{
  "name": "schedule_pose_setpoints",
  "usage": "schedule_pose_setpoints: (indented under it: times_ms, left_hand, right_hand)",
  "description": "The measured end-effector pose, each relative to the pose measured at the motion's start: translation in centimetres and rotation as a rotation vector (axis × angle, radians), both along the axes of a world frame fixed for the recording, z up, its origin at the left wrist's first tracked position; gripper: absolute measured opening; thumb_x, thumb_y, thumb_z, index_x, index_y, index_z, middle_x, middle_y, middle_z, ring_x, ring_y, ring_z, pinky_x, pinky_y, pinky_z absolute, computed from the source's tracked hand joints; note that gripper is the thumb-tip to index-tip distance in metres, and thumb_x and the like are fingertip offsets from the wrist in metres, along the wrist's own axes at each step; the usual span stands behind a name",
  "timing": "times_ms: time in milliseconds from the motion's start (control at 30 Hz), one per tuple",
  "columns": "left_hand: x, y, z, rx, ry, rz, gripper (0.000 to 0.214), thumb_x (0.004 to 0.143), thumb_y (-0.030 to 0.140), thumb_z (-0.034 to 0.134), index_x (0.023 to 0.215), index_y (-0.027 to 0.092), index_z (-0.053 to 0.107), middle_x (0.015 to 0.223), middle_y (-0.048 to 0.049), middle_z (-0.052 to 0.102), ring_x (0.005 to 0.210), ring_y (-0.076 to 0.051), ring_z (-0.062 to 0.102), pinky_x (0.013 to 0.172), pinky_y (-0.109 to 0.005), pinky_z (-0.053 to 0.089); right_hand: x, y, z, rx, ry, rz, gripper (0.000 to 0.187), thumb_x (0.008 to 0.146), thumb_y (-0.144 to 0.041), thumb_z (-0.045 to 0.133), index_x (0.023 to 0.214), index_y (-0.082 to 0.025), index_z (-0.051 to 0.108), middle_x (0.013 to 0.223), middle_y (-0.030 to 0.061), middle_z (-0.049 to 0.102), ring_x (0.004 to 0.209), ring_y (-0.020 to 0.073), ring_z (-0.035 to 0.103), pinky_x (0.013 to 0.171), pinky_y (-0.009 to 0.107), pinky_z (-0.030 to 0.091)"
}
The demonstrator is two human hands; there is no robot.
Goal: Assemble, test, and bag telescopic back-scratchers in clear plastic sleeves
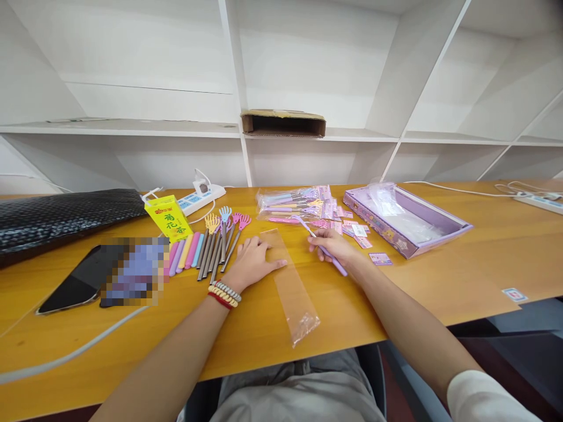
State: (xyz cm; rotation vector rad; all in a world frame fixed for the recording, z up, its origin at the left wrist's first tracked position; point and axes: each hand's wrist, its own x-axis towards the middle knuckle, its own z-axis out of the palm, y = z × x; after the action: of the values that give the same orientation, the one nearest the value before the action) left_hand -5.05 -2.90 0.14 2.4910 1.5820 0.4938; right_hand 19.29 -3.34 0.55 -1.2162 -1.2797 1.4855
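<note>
On the far left of the wooden table (484, 258) lay a black woven bag (61, 218). Near it sat a dark phone (77, 281), with a blurred patch just to its right. A white cable (65, 354) ran along the near left edge. A yellow drink carton (168, 218) stood a bit farther back, and a white power strip (200, 198) lay behind it.

Next came a row of back scratchers (211, 246) with pastel handles and little hand-shaped ends. They lay side by side, just left of the left hand (253, 264).

The left hand lay flat with its fingers spread a little. It pressed down on the far end of a clear plastic sleeve (292, 287). The sleeve stretched from that hand toward the near edge of the table, between the two arms. Colorful bracelets (224, 293) ringed the left wrist.

The right hand (332, 245) was just to the right of the sleeve, not touching it. It pinched a purple back scratcher (323, 246), whose handle pointed near and right and whose head pointed far and left.

Behind the right hand lay a pile of packed scratchers (294, 205) and some small paper cards (356, 230). Farther right sat an open purple box (407, 220) with clear plastic inside. Nothing lay between the scratcher and the sleeve. Far back, a cardboard box (284, 123) sat on a white shelf (132, 128).
</note>
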Motion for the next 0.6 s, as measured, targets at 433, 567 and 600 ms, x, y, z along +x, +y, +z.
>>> schedule_pose_setpoints:
  times_ms: [433, 567, 600]
  left_hand:
    - [-0.31, 0.38, -0.86, 0.045, 0.06, 0.09, 0.063, 0.073, 0.064, 0.045, 0.118, 0.022, 0.056, 0.117, -0.014, 0.046, 0.112, -0.033, 0.038, 0.093, -0.049, 0.03]
    - [-0.19, 0.3, -0.44, 0.024, -0.006, 0.056, 0.052, 0.072, 0.06, 0.05, 0.111, 0.026, 0.062, 0.11, -0.0102, 0.051, 0.109, -0.03, 0.044, 0.092, -0.045, 0.033]
    - [-0.19, 0.31, -0.33, 0.028, -0.021, 0.042, 0.049, 0.073, 0.058, 0.051, 0.108, 0.026, 0.063, 0.107, -0.0091, 0.053, 0.107, -0.029, 0.046, 0.092, -0.043, 0.035]
  right_hand:
    - [0.04, 0.27, -0.47, 0.026, -0.024, 0.004, 0.022, 0.072, -0.033, 0.063, 0.079, -0.018, 0.048, 0.064, -0.0017, 0.061, 0.035, 0.0054, 0.045, 0.025, 0.015, 0.024]
    - [0.07, 0.32, -0.51, 0.021, -0.036, 0.015, 0.021, 0.073, -0.031, 0.063, 0.078, -0.018, 0.048, 0.063, -0.0013, 0.062, 0.034, 0.0053, 0.045, 0.025, 0.015, 0.025]
    - [0.07, 0.3, -0.51, 0.018, -0.038, 0.021, 0.021, 0.073, -0.031, 0.063, 0.078, -0.018, 0.048, 0.064, -0.0008, 0.062, 0.034, 0.0054, 0.046, 0.024, 0.015, 0.024]
